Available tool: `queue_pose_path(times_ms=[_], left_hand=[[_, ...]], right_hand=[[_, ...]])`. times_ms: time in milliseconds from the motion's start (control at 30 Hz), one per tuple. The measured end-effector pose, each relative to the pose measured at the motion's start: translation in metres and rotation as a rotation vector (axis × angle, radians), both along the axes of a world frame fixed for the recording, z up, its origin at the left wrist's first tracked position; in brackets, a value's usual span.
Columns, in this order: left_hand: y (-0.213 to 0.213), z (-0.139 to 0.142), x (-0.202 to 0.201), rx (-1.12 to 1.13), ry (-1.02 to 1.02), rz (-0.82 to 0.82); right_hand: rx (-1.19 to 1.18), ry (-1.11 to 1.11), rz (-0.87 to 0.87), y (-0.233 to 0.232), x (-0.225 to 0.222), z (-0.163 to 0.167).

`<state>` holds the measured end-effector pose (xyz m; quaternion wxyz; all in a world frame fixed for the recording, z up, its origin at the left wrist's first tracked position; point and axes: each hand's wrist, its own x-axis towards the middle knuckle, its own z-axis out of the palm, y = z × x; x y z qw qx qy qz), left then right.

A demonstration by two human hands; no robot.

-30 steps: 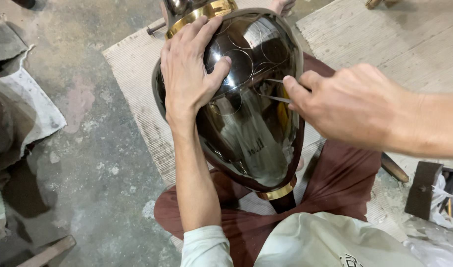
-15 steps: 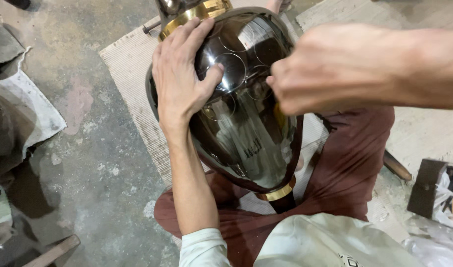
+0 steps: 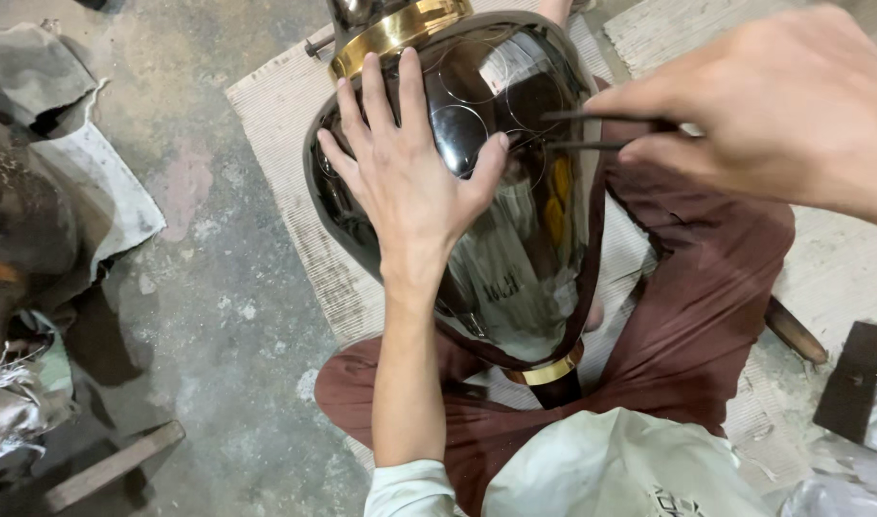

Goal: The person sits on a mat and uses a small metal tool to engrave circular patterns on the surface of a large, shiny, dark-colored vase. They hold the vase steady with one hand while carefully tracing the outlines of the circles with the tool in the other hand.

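Note:
A large glossy black metal vase (image 3: pixel 515 258) with brass bands lies on its side across my lap. Thin circles are scratched into its upper surface. My left hand (image 3: pixel 405 177) lies flat on the vase with fingers spread, thumb pointing right. My right hand (image 3: pixel 774 115) is raised at the upper right and pinches a thin two-pronged metal tool (image 3: pixel 592 131), like a compass. Its points reach toward the vase near my left thumb. Whether the points touch the surface is unclear.
A woven mat (image 3: pixel 295 172) lies under the vase on the concrete floor (image 3: pixel 199 306). Crumpled cloth and rags (image 3: pixel 65 153) sit at the left. A wooden stick (image 3: pixel 113 466) lies at lower left, a dark block (image 3: pixel 855 383) at lower right.
My right hand lifted up and moved right, then came closer to the camera, with the tool points now aimed leftward at the vase. My left hand stayed flat on the vase.

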<state>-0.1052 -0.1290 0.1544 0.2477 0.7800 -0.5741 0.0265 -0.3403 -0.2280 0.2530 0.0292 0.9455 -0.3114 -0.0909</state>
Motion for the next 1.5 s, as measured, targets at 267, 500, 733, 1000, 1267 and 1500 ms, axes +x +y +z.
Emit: queue_pose_path(times_ms=[267,500,733,1000,1267,1500], left_hand=[[0.021,-0.014,0.012,-0.089,0.062,-0.036],[0.061,-0.07,0.035,-0.353,0.515,0.208],[0.071,-0.111,0.063,-0.496,0.859,0.056],[0.066,-0.149,0.1,-0.515,1.183,-0.094],[0.064,-0.174,0.101,-0.601,1.297,-0.149],[0.064,-0.178,0.087,-0.614,1.27,-0.079]], right_hand=[[0.614,-0.793,-0.344,-0.02,-0.049,-0.099],[0.702,-1.097,-0.738,-0.059,-0.013,-0.215],[0.738,-1.252,-0.59,-0.071,0.024,-0.242],[0.585,-1.064,-0.705,-0.033,0.017,-0.184],[0.343,-1.218,-0.092,0.026,0.012,-0.074],[1.217,-1.454,-0.141,0.046,0.064,-0.02]])
